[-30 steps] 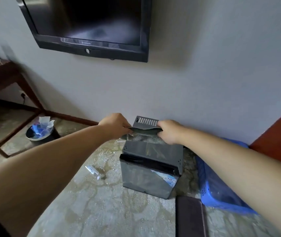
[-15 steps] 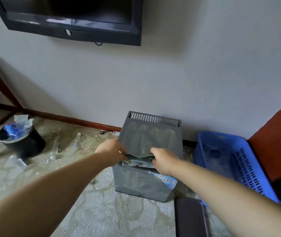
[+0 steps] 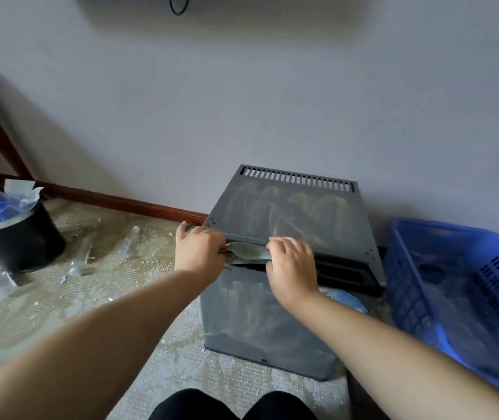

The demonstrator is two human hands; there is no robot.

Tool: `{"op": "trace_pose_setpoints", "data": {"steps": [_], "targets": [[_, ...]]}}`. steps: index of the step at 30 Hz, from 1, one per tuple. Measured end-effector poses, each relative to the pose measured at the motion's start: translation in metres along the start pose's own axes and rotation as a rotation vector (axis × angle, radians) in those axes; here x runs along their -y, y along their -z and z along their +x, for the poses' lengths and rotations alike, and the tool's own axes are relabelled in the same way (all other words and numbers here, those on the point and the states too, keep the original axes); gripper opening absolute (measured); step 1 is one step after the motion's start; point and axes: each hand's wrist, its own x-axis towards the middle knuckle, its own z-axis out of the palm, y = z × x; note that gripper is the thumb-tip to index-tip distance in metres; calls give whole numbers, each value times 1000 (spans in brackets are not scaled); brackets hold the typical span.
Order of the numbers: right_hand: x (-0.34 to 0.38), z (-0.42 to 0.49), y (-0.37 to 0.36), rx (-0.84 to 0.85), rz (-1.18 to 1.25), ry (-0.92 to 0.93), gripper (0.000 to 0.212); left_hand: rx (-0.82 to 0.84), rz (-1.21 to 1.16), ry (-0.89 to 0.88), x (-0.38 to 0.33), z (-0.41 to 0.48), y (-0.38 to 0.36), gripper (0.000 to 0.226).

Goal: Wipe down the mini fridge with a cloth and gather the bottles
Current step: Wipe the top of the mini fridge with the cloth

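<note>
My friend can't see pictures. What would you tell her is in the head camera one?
Two bare hands, left and right, hold a grey cloth at the front top edge of a streaky grey mini fridge. Clear bottles lie on the carpet beside a black bin; a blue basket sits right.

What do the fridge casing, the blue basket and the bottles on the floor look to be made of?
Mini fridge: looks like grey painted sheet metal, matte, with punched vent slots and corner screws. Blue basket: moulded plastic, slightly glossy, slotted walls. Bottles: clear, probably thin plastic; too blurred to rule out glass.
</note>
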Motion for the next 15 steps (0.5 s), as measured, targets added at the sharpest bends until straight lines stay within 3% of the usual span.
{"op": "trace_pose_setpoints", "data": {"steps": [4,6,8,11,13,15], "targets": [[-16,15,0,-73,5,-24,30,-94,-74,-48,-3,31,3,4],[-30,33,0,-56,2,26,33,-45,-15,-107,-4,52,6,6],[-39,49,-12,91,-7,111,39,68,110,-180,1,66,-4,12],[-47,60,-48,389,28,169,53,209,157,-112,10,79,-28,29],[-53,74,-61,427,74,165,61,228,125,-132,14,96,-39,41],[-62,93,-69,439,114,188,64,262,109,-266,25,118,-48,47]]}}
